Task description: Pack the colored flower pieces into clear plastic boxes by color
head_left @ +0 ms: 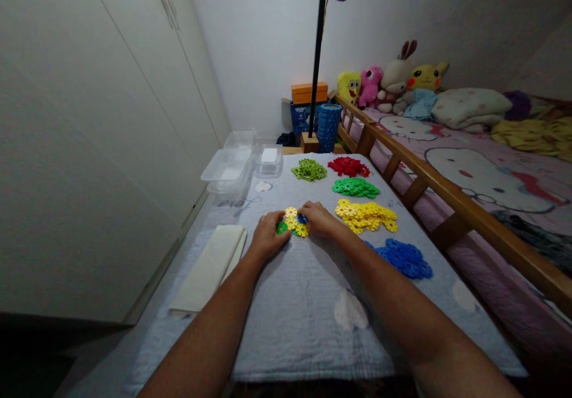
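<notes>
Between my hands, in the middle of the table, is a small cluster of flower-shaped interlocking discs (291,223), with yellow, green and blue pieces. My left hand (271,232) grips its left side, fingers curled round a green disc (281,227). My right hand (318,219) pinches a blue disc (302,219) at the cluster's right side; the fingertips partly hide it. Whether the blue disc is fully joined to the others I cannot tell. To the right lie loose piles of yellow discs (366,215) and blue discs (402,258), the blue partly behind my right forearm.
Further back are piles of green discs (356,187), lime discs (309,170) and red discs (348,167). Clear plastic containers (227,168) stand at the back left. A folded cream cloth (210,270) lies left. A wooden bed rail (415,177) runs along the right.
</notes>
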### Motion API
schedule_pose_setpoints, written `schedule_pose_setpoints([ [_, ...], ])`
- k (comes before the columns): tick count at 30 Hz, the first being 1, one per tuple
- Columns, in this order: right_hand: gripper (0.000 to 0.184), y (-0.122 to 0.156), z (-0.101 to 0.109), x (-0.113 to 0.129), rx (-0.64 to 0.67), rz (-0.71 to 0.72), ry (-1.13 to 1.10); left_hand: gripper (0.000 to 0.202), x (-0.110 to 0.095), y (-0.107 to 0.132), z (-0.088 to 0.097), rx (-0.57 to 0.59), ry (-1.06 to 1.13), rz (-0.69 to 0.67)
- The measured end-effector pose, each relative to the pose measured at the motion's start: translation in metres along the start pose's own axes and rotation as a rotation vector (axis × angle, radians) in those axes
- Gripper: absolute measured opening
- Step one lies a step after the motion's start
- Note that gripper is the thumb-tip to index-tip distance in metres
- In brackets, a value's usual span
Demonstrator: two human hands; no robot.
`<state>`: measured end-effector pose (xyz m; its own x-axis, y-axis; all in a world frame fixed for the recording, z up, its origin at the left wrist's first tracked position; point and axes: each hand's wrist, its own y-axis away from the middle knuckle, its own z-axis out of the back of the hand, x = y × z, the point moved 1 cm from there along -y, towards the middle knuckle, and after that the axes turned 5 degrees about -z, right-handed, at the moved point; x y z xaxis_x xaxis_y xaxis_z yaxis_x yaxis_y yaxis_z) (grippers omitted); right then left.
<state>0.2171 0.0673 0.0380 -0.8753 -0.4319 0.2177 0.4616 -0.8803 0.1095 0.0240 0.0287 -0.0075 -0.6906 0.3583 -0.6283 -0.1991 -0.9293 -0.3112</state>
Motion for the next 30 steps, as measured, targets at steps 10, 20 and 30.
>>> schedule_pose_setpoints([
  [10,0.034,0.024,0.014,-0.027,-0.100,-0.043,-0.044,0.048,0.001,-0.001,0.000,0.001,-0.021,-0.010],
  [20,0.042,0.150,0.039,-0.102,-0.119,-0.115,-0.216,0.043,0.000,-0.002,-0.001,0.032,-0.080,-0.050],
  [30,0.036,0.187,0.028,-0.088,-0.038,-0.196,-0.019,0.044,0.001,-0.002,0.000,0.061,-0.100,-0.061],
])
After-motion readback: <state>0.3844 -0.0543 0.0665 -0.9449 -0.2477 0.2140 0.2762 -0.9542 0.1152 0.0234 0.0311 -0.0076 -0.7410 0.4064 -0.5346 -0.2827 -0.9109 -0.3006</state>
